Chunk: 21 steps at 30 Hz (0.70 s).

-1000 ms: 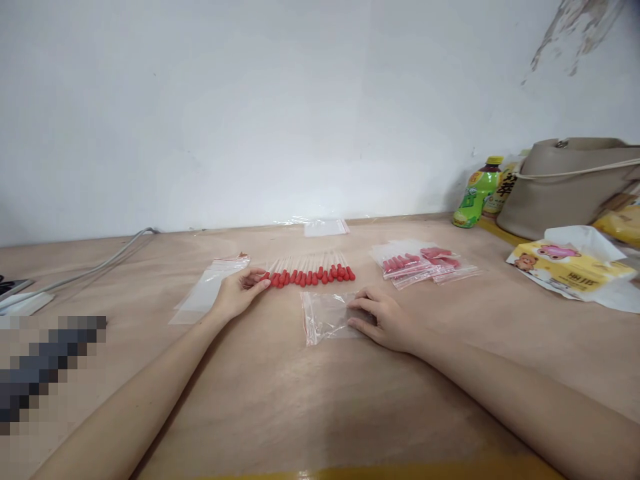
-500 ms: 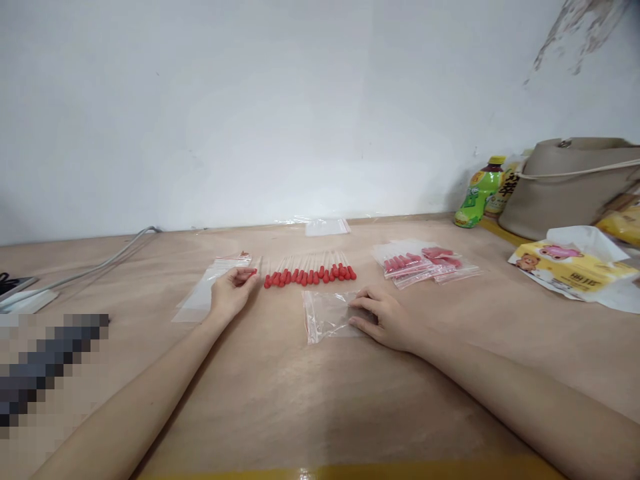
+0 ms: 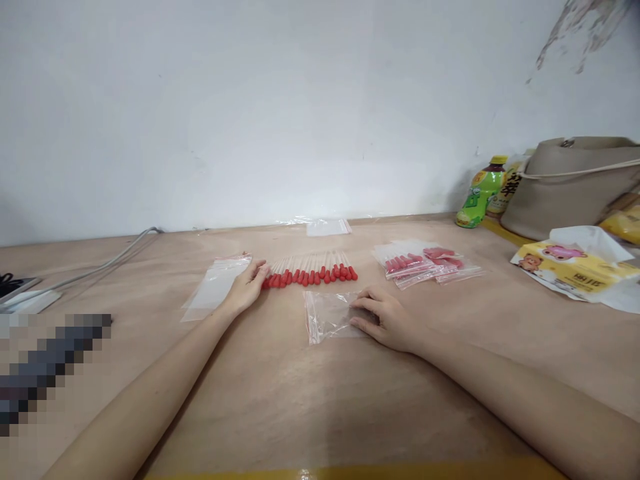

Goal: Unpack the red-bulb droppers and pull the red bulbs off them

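Several droppers with red bulbs (image 3: 313, 276) lie side by side in a row, their pale stems pointing to the wall. At the row's left end my left hand (image 3: 248, 285) has its thumb and fingers closed by the outermost red bulb, which it partly covers; the hold looks like a pinch on that dropper. A clear zip bag (image 3: 327, 316) lies flat nearer to me. Over the bag's right part rests my right hand (image 3: 385, 319), thumb and fingers apart. Left of the row is a stack of zip bags (image 3: 207, 293), partly behind my left hand.
Zip bags holding red-bulbed droppers (image 3: 417, 263) are piled on the right. Another zip bag (image 3: 327, 228) lies by the wall. Farther right are a green-labelled bottle (image 3: 481, 193), a beige bag (image 3: 570, 190) and a yellow tissue pack (image 3: 570, 267). A grey cable (image 3: 115, 252) crosses the left side.
My left hand has moved right, up against the left end of the dropper row, with the red bulb it was pinching. My right hand and the bag beneath it stay put.
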### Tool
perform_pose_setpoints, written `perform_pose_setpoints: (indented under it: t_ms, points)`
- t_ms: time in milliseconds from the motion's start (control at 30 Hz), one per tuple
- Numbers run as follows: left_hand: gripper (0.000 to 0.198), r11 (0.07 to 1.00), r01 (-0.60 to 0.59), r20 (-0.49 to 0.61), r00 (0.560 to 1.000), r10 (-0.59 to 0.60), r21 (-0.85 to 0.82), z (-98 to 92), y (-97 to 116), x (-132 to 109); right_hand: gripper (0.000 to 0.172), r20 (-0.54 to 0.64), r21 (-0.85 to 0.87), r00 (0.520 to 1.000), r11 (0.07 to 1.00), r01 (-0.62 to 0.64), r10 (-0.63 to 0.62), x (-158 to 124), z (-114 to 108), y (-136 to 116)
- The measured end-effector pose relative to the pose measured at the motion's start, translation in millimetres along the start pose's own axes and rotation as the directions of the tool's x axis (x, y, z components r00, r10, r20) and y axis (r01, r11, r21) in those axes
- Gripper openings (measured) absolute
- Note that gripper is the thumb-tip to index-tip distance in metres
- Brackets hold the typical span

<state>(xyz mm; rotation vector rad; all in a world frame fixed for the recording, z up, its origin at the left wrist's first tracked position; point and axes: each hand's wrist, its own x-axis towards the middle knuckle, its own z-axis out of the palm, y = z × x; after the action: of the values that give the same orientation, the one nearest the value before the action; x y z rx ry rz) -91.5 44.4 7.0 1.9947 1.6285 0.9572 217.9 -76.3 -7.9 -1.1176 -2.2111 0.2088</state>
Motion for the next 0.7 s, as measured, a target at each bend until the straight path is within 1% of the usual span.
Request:
perform_pose_setpoints:
  t_ms: [67,167,300,367,433,467,500,567,633,700]
  points:
    - [0.053,1.0,-0.017,0.013,1.0,0.018,-0.003,0.5,-1.1,0.3,0.023,0.001,-0.001,1.0,1.0,0.002,-0.002,-0.1,0.2,0.3]
    - [0.053,0.999,-0.031,-0.004,1.0,0.031,0.007,-0.4,-1.2,-1.6,0.023,-0.001,-0.009,1.0,1.0,0.0,-0.001,-0.2,0.4,0.9]
    - [0.047,0.998,-0.052,-0.087,0.995,0.055,0.043,-1.3,6.3,-11.8,0.022,0.022,-0.005,1.0,1.0,0.012,-0.012,0.3,-0.7,0.6]
    - [0.041,0.987,-0.132,-0.156,0.977,0.146,0.093,-0.3,16.1,-23.0,0.023,0.032,-0.004,0.999,1.0,0.022,-0.022,1.0,-1.7,-0.1]
    - [0.034,0.946,-0.285,-0.18,0.934,0.31,0.151,2.1,30.2,-38.4,0.024,0.041,-0.002,0.998,0.999,0.037,-0.037,1.7,-2.5,-0.7]
    - [0.031,0.919,-0.361,-0.153,0.911,0.384,0.157,3.8,38.4,-47.0,0.025,0.05,-0.001,0.998,0.999,0.047,-0.046,2.0,-2.9,-1.0]
    - [0.029,0.894,-0.425,-0.096,0.893,0.439,0.139,5.8,46.9,-55.7,0.026,0.06,-0.003,0.997,0.998,0.055,-0.055,2.2,-3.3,-1.3]
    - [0.031,0.854,-0.51,0.053,0.86,0.507,0.1,10.6,63.1,-71.9,0.03,0.08,-0.016,0.994,0.997,0.071,-0.069,2.5,-4.3,-2.1]
    - [0.037,0.825,-0.559,0.245,0.813,0.528,0.079,15.4,75.3,-84.0,0.034,0.111,-0.035,0.99,0.996,0.087,-0.083,2.6,-5.5,-2.9]
    - [0.047,0.801,-0.594,0.427,0.745,0.512,0.075,18.9,81.4,-90.5,0.039,0.154,-0.047,0.984,0.994,0.096,-0.087,2.4,-7.1,-3.1]
